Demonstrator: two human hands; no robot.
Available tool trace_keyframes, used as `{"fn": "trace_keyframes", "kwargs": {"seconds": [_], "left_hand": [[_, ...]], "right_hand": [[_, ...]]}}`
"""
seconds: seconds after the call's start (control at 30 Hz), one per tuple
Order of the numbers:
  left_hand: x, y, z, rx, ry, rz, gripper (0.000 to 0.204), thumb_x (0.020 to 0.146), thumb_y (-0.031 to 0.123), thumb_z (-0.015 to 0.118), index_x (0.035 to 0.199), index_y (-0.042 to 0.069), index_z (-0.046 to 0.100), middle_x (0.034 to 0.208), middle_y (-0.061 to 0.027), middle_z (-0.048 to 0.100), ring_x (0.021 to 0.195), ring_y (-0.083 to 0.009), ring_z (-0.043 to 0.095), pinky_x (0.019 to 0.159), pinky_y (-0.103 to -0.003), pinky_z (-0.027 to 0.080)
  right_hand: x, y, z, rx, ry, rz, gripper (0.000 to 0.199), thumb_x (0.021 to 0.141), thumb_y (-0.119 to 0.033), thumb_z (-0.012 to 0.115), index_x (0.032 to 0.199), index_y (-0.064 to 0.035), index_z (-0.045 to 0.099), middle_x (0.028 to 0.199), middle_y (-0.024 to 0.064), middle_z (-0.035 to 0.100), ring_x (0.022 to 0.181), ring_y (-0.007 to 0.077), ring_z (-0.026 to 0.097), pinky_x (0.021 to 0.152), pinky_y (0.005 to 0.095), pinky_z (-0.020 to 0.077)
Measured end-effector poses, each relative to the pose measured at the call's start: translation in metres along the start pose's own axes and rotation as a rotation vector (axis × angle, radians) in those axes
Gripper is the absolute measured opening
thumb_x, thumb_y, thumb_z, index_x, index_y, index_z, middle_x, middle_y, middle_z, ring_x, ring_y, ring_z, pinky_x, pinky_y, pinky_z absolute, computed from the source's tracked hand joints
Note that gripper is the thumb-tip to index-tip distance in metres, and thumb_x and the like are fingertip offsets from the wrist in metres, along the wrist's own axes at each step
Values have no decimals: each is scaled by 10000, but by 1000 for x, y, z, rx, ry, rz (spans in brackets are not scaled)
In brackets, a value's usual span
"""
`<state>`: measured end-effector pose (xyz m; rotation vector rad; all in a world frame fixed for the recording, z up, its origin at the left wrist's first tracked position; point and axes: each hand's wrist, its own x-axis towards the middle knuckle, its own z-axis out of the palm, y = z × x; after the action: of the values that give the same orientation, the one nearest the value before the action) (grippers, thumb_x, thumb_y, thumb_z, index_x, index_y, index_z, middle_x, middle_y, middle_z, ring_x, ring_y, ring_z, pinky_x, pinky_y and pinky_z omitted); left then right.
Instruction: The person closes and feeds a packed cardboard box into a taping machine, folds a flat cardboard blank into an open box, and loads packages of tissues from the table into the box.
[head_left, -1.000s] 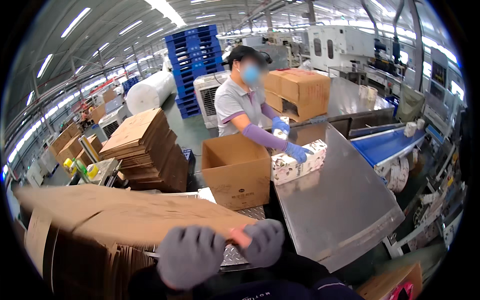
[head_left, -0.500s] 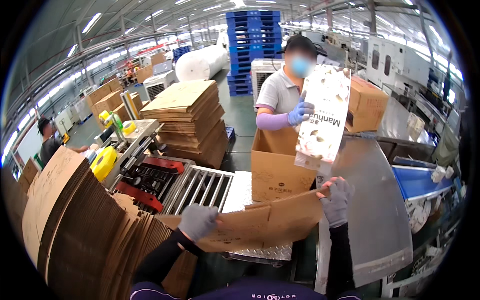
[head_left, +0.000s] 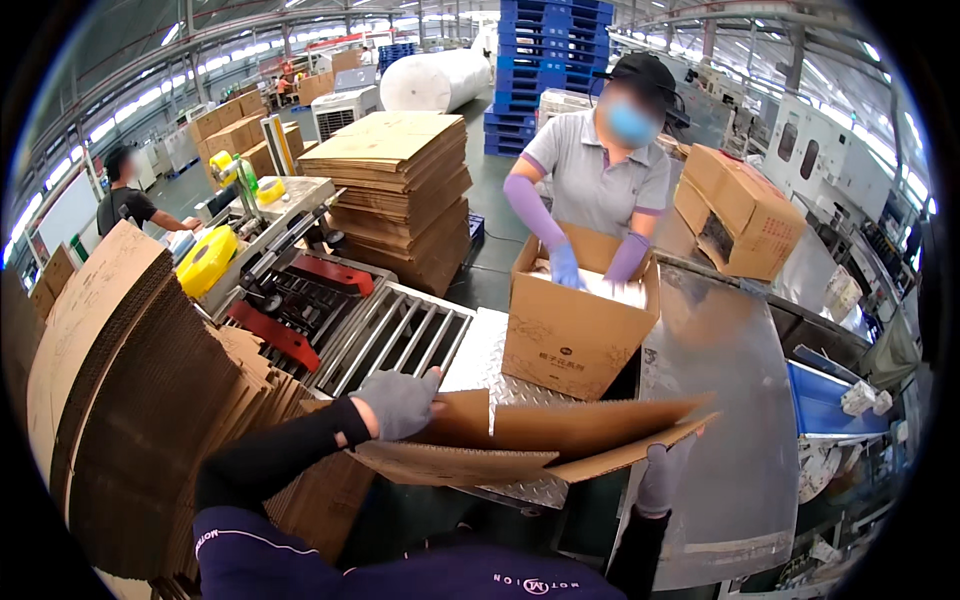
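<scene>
A brown cardboard carton (head_left: 450, 462), partly unfolded with its flaps spreading, is held between my hands above the metal plate. My left hand (head_left: 398, 402), in a grey fingerless-tipped glove, grips its left upper edge. At the right end, my right hand (head_left: 662, 478), gloved alike, is closed on the edge of a flap. Just beyond stands an open carton (head_left: 570, 335), slightly tilted. A co-worker's gloved hand (head_left: 565, 266) reaches into it, over a white package (head_left: 622, 292) partly hidden by the carton's wall.
Flat cartons (head_left: 150, 400) stand stacked on my left, with another stack (head_left: 395, 190) farther off. A roller conveyor (head_left: 400, 335) with a taping machine (head_left: 290, 290) lies left of the diamond-patterned plate (head_left: 480, 375). On the right are a metal table (head_left: 715, 400) and a closed-topped box (head_left: 740, 215).
The carton in my hands has gone from nearly flat to partly spread. The co-worker has lowered the white printed package into the open carton and leans over it.
</scene>
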<state>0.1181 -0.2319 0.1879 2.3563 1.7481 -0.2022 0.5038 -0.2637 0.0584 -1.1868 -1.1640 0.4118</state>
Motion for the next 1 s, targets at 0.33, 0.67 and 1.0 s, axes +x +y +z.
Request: {"fn": "trace_keyframes", "kwargs": {"seconds": [0.33,0.67,1.0], "left_hand": [[99,48,26,266,-38,417,243,837,193,543,846,37,729,871,-185,687,784,-341,688,645,-446,550],[143,101,147,-21,38,227,510,851,225,556,1244,-95,506,1000,-227,660,738,-337,689,598,-466,524],[204,130,-23,-35,14,586,668,902,642,379,1144,54,583,804,-182,660,740,-374,643,667,-465,496]], "right_hand": [[27,-63,22,-770,-1169,-297,971,773,-412,649,1468,31,136,1482,378,89,1386,520,106,1091,527,231],[43,-120,29,-408,-2106,-1,893,895,-567,518,1480,11,169,1557,207,117,1430,311,174,1161,392,145],[-35,60,-18,-1090,-648,-402,669,853,-386,571,1318,68,413,1337,267,432,1242,448,380,1041,494,317]]}}
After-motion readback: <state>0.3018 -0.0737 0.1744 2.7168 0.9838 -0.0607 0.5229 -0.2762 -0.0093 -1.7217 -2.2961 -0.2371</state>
